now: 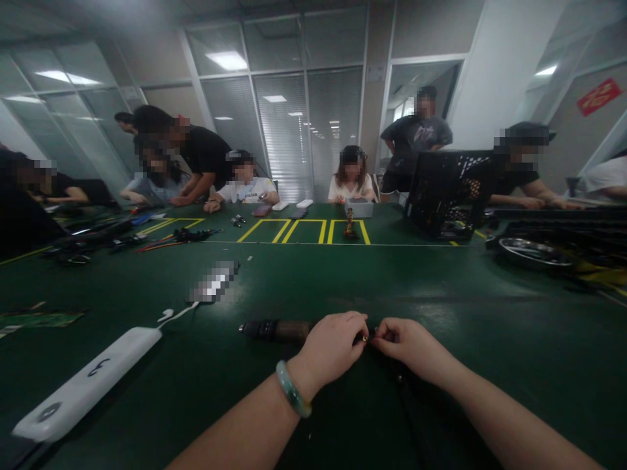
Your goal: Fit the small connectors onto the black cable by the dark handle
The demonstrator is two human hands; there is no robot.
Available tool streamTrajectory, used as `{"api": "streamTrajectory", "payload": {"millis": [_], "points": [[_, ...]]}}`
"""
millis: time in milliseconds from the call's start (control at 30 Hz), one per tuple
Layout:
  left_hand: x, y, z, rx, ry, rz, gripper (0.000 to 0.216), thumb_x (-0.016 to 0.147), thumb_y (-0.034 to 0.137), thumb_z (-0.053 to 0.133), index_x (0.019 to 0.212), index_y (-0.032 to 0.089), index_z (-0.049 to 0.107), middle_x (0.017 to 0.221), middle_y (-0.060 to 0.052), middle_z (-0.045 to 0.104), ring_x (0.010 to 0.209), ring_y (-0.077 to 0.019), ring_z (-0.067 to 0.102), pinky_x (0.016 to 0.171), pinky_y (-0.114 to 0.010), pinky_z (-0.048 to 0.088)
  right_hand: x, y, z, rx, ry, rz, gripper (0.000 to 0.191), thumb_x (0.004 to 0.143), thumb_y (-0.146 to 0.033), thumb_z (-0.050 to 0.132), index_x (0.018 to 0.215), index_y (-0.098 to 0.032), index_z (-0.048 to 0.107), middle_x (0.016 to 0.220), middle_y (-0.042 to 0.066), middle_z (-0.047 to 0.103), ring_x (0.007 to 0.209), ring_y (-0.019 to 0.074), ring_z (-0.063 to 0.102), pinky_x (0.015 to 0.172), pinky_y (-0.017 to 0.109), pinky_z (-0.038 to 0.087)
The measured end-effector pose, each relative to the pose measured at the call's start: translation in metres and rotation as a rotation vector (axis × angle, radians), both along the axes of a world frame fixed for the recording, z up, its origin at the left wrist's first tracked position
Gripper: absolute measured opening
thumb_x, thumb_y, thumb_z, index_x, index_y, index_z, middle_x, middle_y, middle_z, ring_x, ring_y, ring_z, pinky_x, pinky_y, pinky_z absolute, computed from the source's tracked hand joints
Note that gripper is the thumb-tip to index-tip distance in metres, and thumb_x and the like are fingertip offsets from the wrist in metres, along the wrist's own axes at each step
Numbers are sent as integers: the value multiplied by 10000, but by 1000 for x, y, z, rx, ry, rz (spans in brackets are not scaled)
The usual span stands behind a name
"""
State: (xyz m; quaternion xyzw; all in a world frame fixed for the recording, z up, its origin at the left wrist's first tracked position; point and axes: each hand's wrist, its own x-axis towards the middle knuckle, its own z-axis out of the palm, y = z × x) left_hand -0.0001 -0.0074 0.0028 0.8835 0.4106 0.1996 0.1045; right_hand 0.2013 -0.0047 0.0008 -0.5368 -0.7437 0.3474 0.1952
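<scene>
My left hand (336, 343), with a green bangle at its wrist, has its thumb and fingers pinched round a small brass-coloured piece (365, 339), too small to name. Close by on the right, my right hand (410, 347) is closed in a pinch; whatever its fingertips hold is hidden. Behind the left hand lies an electric screwdriver (277, 330) with a dark barrel, its tip pointing left and its rear end covered by the hand. Below the hands is a dark, long part, hard to make out, with a small shiny dot on it.
On the left lies a white power bank (93, 385), cabled to a blurred-out phone (215, 282). A green circuit board (44, 318) is at the left edge. Cables (183, 236) lie beyond. A black computer case (443, 196) stands back right, near a round fan (533, 251). Several people sit or stand around.
</scene>
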Motion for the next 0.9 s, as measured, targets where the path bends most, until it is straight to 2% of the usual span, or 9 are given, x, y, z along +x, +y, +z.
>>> {"api": "streamTrajectory", "payload": {"millis": [200, 433, 533, 633, 767, 900], "points": [[0, -2, 3, -6, -10, 37, 122, 820, 200, 603, 935, 212, 563, 1238, -21, 580, 1067, -207, 573, 924, -381, 458, 0, 0, 0, -2, 6, -6, 174, 830, -339, 591, 790, -179, 646, 718, -1, 681, 647, 143, 613, 550, 212, 401], [0, -2, 5, -24, -8, 9, 109, 836, 169, 575, 933, 217, 571, 1243, -11, 578, 1090, -197, 563, 942, -373, 446, 0, -3, 5, -14, -32, -4, 181, 839, -346, 578, 806, -184, 653, 754, 4, 691, 662, 145, 619, 552, 217, 402], [-1, -2, 3, -26, -23, 41, 175, 822, 234, 618, 988, 217, 562, 1269, -32, 557, 1088, -218, 565, 936, -386, 454, 0, -3, 5, -9, -21, -2, 185, 844, -346, 571, 810, -184, 654, 762, 6, 692, 669, 147, 622, 556, 219, 404], [-1, -2, 2, -31, -7, 60, 158, 834, 286, 618, 962, 207, 570, 1271, -48, 556, 1095, -231, 563, 937, -398, 453, 0, -3, 5, -11, -16, -2, 186, 846, -343, 569, 814, -183, 657, 767, 11, 693, 676, 149, 625, 563, 222, 408], [0, -1, 3, -16, 18, 16, 70, 851, 193, 573, 919, 211, 576, 1274, -29, 561, 1103, -205, 560, 952, -387, 440, 0, -2, 3, -19, -29, -5, 196, 841, -358, 575, 825, -183, 662, 768, 13, 692, 668, 149, 618, 557, 223, 402], [1, -1, 2, 2, 7, 10, 152, 826, 170, 588, 969, 214, 563, 1284, -24, 554, 1106, -203, 558, 961, -372, 434, 1, -2, 2, -19, -31, -4, 196, 835, -360, 579, 818, -182, 658, 735, 1, 682, 645, 141, 607, 539, 212, 388]]}}
